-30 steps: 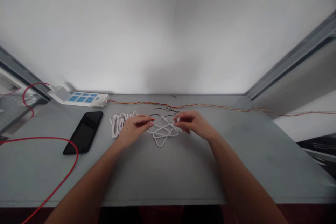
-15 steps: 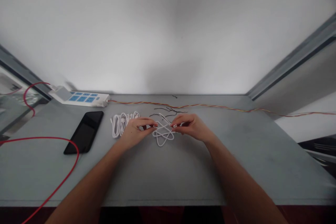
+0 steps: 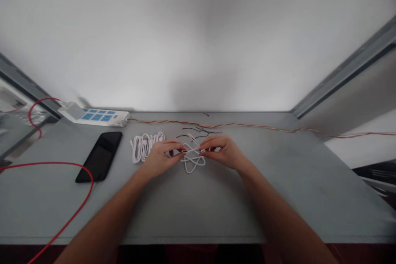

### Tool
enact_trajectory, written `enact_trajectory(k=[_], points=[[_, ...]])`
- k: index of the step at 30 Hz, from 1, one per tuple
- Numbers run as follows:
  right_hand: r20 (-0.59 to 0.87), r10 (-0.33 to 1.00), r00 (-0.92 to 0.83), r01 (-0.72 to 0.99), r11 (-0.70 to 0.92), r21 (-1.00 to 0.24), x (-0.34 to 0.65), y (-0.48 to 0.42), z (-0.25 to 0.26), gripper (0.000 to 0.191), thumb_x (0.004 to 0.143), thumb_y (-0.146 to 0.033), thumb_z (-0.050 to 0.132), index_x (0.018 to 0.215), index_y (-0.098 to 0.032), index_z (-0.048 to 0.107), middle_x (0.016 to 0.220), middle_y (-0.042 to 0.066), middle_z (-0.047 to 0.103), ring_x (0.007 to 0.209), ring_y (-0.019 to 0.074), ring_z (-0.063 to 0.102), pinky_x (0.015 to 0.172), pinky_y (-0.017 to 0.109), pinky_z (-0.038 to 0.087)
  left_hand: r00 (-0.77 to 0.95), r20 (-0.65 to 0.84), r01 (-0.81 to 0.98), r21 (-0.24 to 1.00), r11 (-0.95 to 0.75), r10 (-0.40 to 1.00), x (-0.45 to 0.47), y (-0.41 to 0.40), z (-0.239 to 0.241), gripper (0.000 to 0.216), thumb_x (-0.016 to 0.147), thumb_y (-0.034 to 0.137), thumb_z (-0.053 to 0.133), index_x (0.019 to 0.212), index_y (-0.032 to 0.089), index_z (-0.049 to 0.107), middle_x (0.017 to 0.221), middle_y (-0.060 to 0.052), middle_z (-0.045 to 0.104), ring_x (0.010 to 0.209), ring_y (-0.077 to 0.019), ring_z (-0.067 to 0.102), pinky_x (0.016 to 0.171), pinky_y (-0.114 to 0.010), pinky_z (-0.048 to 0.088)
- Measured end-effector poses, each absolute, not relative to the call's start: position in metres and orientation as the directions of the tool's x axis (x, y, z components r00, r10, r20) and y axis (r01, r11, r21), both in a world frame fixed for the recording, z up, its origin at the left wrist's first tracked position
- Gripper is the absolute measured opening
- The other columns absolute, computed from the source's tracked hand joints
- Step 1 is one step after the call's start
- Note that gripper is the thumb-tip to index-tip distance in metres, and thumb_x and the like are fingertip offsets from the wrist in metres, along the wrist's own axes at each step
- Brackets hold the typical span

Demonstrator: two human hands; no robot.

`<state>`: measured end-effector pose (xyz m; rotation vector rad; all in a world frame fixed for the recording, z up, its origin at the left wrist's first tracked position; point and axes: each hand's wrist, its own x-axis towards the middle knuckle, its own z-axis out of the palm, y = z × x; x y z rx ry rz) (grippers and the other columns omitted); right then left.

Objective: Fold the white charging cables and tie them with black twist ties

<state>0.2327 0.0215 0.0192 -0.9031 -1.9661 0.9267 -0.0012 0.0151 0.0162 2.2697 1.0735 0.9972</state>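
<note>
A white charging cable (image 3: pixel 192 169) lies in loose crossing loops on the grey table, between my two hands. My left hand (image 3: pixel 162 154) pinches one small white connector end of it between thumb and fingertips. From the other side, my right hand (image 3: pixel 222 151) pinches the second end, whose small oval tip points left. The two tips face each other a short way apart. Coiled white cables (image 3: pixel 142 148) lie just behind my left hand, partly covered by it. Several thin black ties (image 3: pixel 201 130) are scattered behind the loops.
A black phone (image 3: pixel 99 156) lies at the left, with a red cable (image 3: pixel 88 185) curving past it. Behind it is a white power strip (image 3: pixel 103 118) with a plugged-in adapter. A twisted red-yellow wire (image 3: pixel 247 124) runs along the back, before a white wall (image 3: pixel 198 41).
My right hand has shifted slightly left with its cable end, so the two ends are closer together. My left hand has barely moved.
</note>
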Motion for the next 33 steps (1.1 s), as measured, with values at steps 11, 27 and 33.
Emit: enact_trajectory(k=[11,27,33], points=[[0.350,0.814,-0.463,0.271,0.506,-0.819,0.2304,0.0200,0.0174,0.010,0.077,-0.027,0.070,0.084,-0.024,0.075,0.082,0.003,0.071,0.067,0.0126,0.061,0.054,0.022,0.044,0.419,0.410,0.496,0.644,-0.583,0.810,0.0001,0.0138,0.0157,0.011,0.081,0.025,0.062,0.085,0.020,0.071,0.085,-0.002,0.072,0.055,-0.0075,0.054,0.055,-0.020,0.047],[0.252,0.933,-0.258,0.688,0.361,-0.630,0.2341,0.0291,0.0166,0.027,0.090,-0.034,0.044,0.074,-0.019,0.059,0.073,0.005,0.064,0.067,0.0164,0.057,0.064,0.027,0.041,0.294,0.238,0.578,0.727,-0.370,0.926,0.0005,0.0132,0.0125,0.030,0.092,0.033,0.043,0.114,0.016,0.050,0.077,-0.002,0.065,0.069,-0.0148,0.062,0.067,-0.028,0.047],[0.057,0.983,-0.176,0.747,0.171,-0.642,0.2344,0.0245,0.0177,0.023,0.091,-0.041,0.039,0.090,-0.019,0.049,0.080,0.006,0.064,0.067,0.0187,0.058,0.061,0.029,0.040,0.402,0.166,0.584,0.711,-0.392,0.900,-0.0038,0.0133,0.0166,0.032,0.079,0.019,0.053,0.110,0.017,0.057,0.075,0.001,0.055,0.060,-0.0112,0.052,0.060,-0.025,0.044]])
